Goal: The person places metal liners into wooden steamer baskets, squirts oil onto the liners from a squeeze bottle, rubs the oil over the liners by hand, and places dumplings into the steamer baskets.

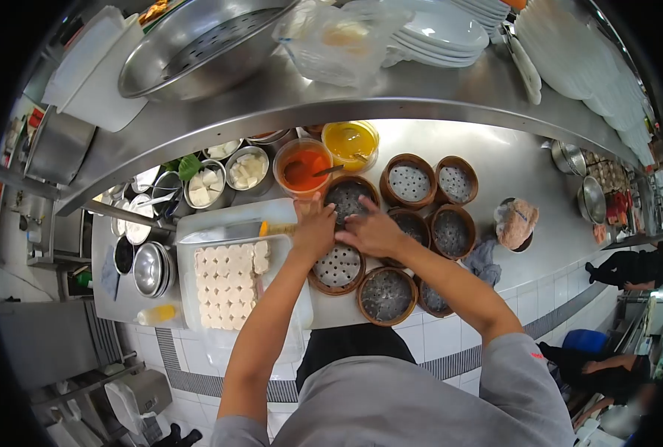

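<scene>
Both of my hands are at a round bamboo steamer basket (351,200) with a dark perforated liner. My left hand (315,225) is at its left rim, fingers bent against the edge. Across the near right rim, my right hand (374,228) has its thumb outside and fingers reaching over the liner. Just below my hands stands another steamer basket (337,267) with a lighter perforated liner. Several more baskets (388,296) stand to the right and nearer me. Left of my forearm, a clear tray (275,298) holds rows of small pale pieces (225,287).
A knife (223,234) with a yellow handle lies behind the pale pieces. Tubs of orange sauce (298,165) and yellow liquid (351,141) stand behind my hands. A metal shelf (376,108) overhangs the counter. Right are a grey cloth (483,262) and a bagged pinkish item (520,223).
</scene>
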